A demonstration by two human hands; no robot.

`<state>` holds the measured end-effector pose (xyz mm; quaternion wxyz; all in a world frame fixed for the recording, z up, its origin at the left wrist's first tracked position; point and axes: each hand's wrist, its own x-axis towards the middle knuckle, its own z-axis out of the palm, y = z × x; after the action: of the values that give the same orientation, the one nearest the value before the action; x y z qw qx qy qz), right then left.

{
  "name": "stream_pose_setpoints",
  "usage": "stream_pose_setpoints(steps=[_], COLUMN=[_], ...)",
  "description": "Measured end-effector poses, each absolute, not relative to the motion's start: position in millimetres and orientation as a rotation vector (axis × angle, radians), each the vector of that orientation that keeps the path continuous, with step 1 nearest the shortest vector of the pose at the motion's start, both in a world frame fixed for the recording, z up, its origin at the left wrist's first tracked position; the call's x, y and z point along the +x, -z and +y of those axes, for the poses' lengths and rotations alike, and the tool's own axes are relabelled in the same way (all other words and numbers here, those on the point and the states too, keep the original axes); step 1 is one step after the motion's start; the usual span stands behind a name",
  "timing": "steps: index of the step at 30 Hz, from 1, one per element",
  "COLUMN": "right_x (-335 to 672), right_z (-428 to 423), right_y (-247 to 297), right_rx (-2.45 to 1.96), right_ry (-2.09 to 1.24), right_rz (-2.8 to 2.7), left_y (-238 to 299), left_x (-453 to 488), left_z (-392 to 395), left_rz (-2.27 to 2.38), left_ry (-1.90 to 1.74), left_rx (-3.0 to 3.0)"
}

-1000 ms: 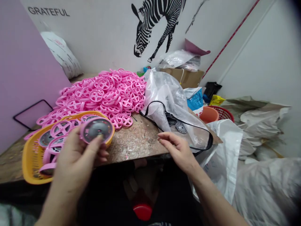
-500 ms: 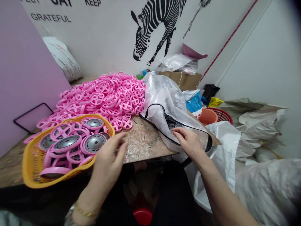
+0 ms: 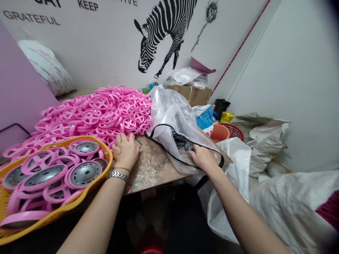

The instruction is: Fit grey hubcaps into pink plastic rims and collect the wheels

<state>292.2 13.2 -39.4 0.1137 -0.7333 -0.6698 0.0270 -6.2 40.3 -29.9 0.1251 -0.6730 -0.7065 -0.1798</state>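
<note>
My left hand rests at the near edge of a big heap of pink plastic wheels, fingers curled down onto one of them; whether it grips one is hidden. My right hand reaches into the mouth of a clear plastic bag with a black rim. Its fingertips are pinched on a small silver hubcap disc among the dark discs inside. A yellow basket at the near left holds several pink wheels fitted with silver caps.
The worn wooden table ends just before my body. An orange bowl and a red basket stand beyond the bag. A cardboard box sits by the wall. White sacks pile up on the right.
My left hand let go of a capped pink wheel, now lying in the basket, and moved forward to the pink heap. My right hand went into the clear bag.
</note>
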Motion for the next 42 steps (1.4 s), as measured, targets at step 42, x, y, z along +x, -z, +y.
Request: stream_pose_setpoints(steps=[42], right_x=[298], right_z=[-8], right_y=[15], right_rx=[-1.701], right_ry=[-0.442], right_rz=[-1.635], left_y=[46], left_x=[5], left_z=[-40], left_rz=[-2.254], left_ry=[2.38], left_rx=[-2.077])
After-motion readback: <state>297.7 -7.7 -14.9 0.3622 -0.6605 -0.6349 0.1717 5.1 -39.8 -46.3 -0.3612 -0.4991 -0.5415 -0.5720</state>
